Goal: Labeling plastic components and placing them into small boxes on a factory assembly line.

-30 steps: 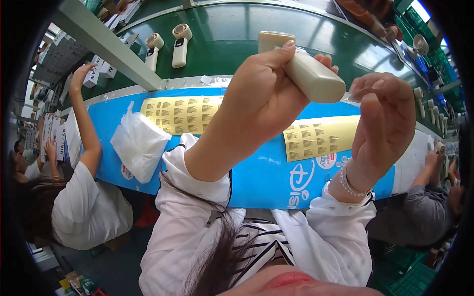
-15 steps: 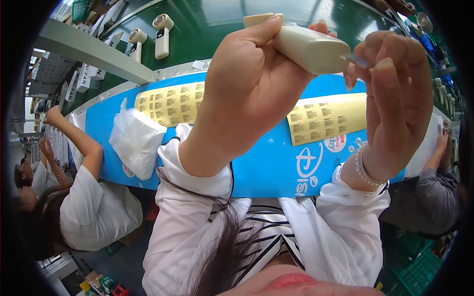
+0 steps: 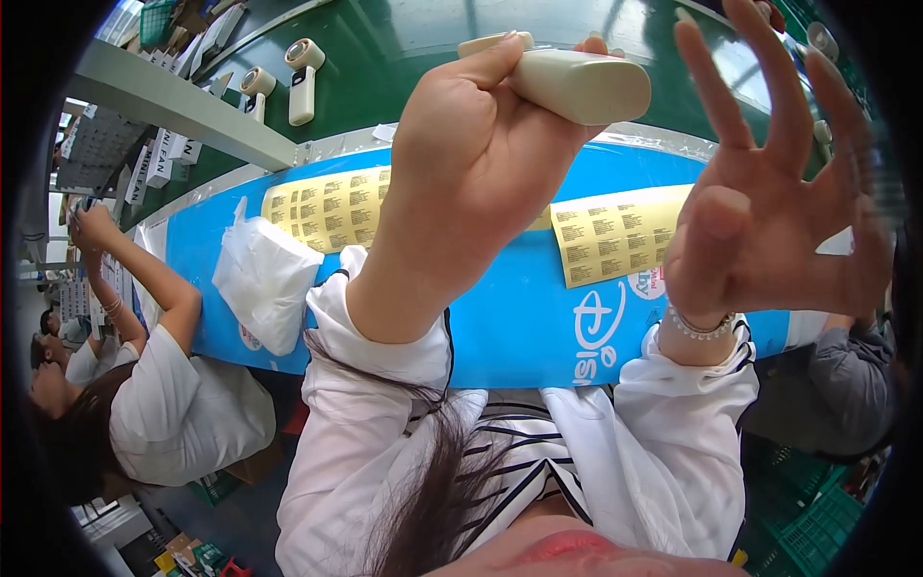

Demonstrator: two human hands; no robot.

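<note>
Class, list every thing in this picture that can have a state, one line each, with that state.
Left hand: closed around the cream handheld device, held up.
Right hand: open, fingers spread, holding nothing.
Sticker sheets: lying flat on the blue mat.
White plastic bag: crumpled, on the mat.
Two devices on the green belt: lying down.

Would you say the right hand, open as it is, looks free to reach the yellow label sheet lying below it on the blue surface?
Probably yes. The right hand is open and holds nothing, and the yellow label sheet lies bare on the blue surface just beside it, with nothing between them.
</note>
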